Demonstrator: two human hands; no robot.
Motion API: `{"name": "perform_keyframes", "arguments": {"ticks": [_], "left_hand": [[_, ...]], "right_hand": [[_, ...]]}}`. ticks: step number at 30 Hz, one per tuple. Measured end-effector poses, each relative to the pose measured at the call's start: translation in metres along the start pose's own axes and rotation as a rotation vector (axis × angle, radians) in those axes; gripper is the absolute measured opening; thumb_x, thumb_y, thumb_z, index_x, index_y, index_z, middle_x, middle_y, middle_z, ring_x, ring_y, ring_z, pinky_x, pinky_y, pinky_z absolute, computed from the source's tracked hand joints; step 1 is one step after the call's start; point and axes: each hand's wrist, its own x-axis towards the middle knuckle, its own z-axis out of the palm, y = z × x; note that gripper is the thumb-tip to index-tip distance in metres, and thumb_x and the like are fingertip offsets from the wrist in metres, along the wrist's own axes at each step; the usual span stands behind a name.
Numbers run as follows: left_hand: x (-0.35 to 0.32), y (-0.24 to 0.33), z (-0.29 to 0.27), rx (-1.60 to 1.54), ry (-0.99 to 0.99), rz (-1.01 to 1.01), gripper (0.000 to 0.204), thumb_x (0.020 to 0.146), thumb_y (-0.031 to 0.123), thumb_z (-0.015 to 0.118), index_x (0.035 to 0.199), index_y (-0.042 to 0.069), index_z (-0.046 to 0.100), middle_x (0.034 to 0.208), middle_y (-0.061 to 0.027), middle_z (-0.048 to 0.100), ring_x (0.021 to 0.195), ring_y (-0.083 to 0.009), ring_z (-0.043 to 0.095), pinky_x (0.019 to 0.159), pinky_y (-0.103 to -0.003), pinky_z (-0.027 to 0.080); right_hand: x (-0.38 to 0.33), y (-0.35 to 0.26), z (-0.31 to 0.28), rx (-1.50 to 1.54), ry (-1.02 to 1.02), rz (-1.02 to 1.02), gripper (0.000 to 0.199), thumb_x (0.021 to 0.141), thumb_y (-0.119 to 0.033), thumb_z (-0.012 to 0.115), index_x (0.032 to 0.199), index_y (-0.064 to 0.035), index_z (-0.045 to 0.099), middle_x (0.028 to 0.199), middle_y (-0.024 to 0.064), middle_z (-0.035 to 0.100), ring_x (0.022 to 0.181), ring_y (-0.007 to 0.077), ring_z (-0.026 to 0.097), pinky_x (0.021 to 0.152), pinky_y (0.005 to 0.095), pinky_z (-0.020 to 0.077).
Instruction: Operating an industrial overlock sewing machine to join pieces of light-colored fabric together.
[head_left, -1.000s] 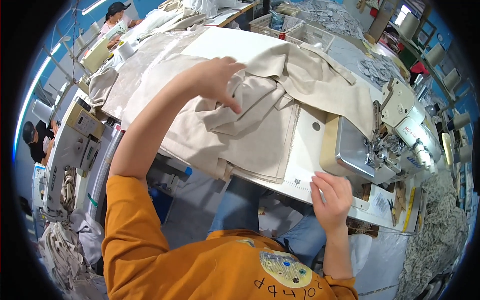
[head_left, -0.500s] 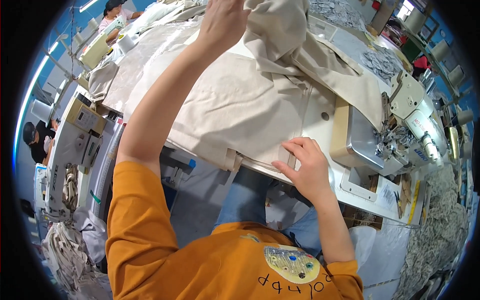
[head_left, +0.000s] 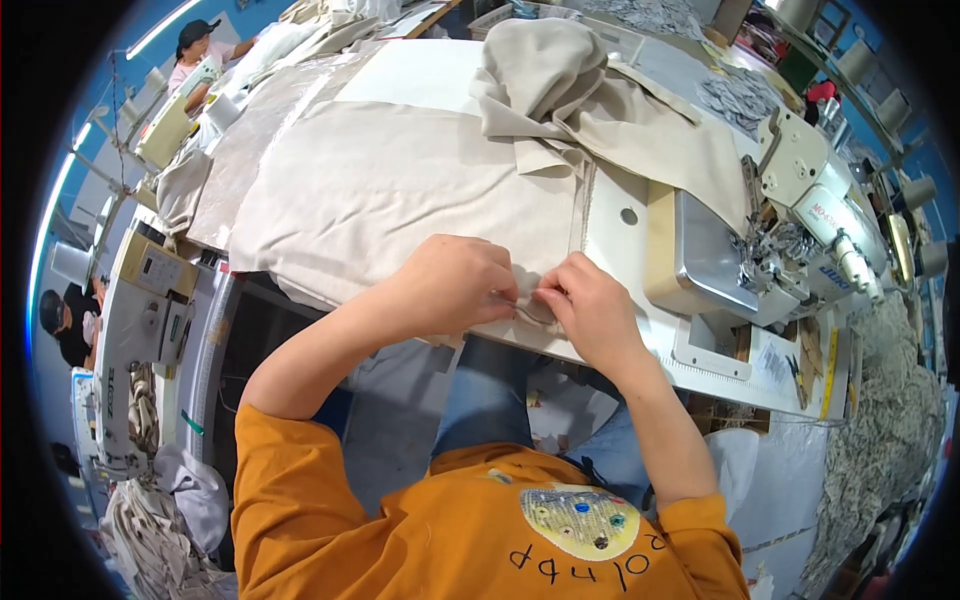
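Both hands meet at the near edge of the beige cloth (head_left: pixel 400 190), just short of the sewing machine (head_left: pixel 790 250) and on the person's side of it. The left hand (head_left: pixel 450 285) and right hand (head_left: pixel 590 310) touch fingertip to fingertip, curled tight and pinching the cloth's hem between them; exactly how many layers they hold I cannot tell, since the knuckles cover the pinch.

The likeliest slip, to my eye, is that the edges are not lined up inside that pinch: the grip is small and the sheet is large, so its weight hanging off the table (head_left: pixel 640 330) edge could drag one layer out. A heaped fold of cloth (head_left: pixel 560 80) lies beyond the machine's near end, partly draped toward its head; if the sheet is pulled along, that heap could tug or catch on the machine. The fingers are also close together, so a jerk could lose the hold on both sides at once.

The left forearm comes in bent from the lower left, wrist turned inward, palm down over the cloth. The right forearm rises steeply from below, wrist cocked left, hand knuckles-up, well clear of the machine's needle end.
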Motion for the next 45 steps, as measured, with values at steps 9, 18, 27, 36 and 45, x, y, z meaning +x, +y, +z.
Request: {"name": "perform_keyframes", "arguments": {"ticks": [9, 18, 27, 36, 45], "left_hand": [[-0.001, -0.008, 0.002, -0.128, 0.013, -0.104, 0.009, 0.074, 0.014, 0.071, 0.08, 0.008, 0.073, 0.076, -0.0039, 0.065, 0.069, -0.0246, 0.064, 0.064, -0.033, 0.051], [0.004, -0.001, 0.002, 0.018, 0.062, -0.016, 0.006, 0.07, 0.012, 0.07, 0.075, 0.008, 0.071, 0.071, -0.0026, 0.064, 0.062, -0.0227, 0.063, 0.059, -0.032, 0.051], [-0.008, -0.008, 0.004, -0.066, 0.138, 0.09, 0.007, 0.069, 0.009, 0.072, 0.076, 0.009, 0.072, 0.072, -0.0015, 0.064, 0.064, -0.0197, 0.064, 0.057, -0.031, 0.051], [-0.036, -0.019, 0.004, 0.15, 0.205, -0.006, 0.068, 0.069, 0.033, 0.082, 0.128, 0.012, 0.056, 0.14, -0.0122, 0.047, 0.132, -0.0327, 0.042, 0.11, -0.049, 0.032], [-0.047, -0.051, -0.014, 0.417, 1.045, -0.025, 0.091, 0.068, 0.04, 0.082, 0.142, 0.01, 0.039, 0.151, -0.0192, 0.033, 0.139, -0.0349, 0.033, 0.114, -0.055, 0.021]], "right_hand": [[0.001, 0.004, -0.026, 0.266, 0.019, 0.403, 0.018, 0.087, -0.013, 0.067, 0.099, 0.0013, 0.067, 0.093, 0.012, 0.065, 0.07, 0.0192, 0.063, 0.067, 0.03, 0.0509], [0.044, 0.02, -0.007, 0.102, 0.2, 0.282, 0.037, 0.082, -0.022, 0.072, 0.11, 0.0002, 0.064, 0.105, 0.0138, 0.063, 0.087, 0.0251, 0.064, 0.079, 0.0354, 0.0507], [0.115, 0.054, 0.033, -0.281, 0.345, 0.304, 0.054, 0.07, -0.035, 0.08, 0.113, -0.0065, 0.066, 0.118, 0.0133, 0.059, 0.113, 0.0319, 0.054, 0.092, 0.0484, 0.0443], [0.145, 0.046, 0.04, -0.021, 0.485, 0.185, 0.029, 0.081, -0.008, 0.062, 0.109, -0.0073, 0.064, 0.098, 0.0127, 0.068, 0.093, 0.0325, 0.064, 0.082, 0.0414, 0.0499], [0.116, -0.028, 0.0, -0.001, 0.735, -0.664, 0.025, 0.081, 0.003, 0.064, 0.105, -0.0047, 0.063, 0.095, 0.0103, 0.071, 0.077, 0.0253, 0.069, 0.064, 0.0315, 0.0535]]}}
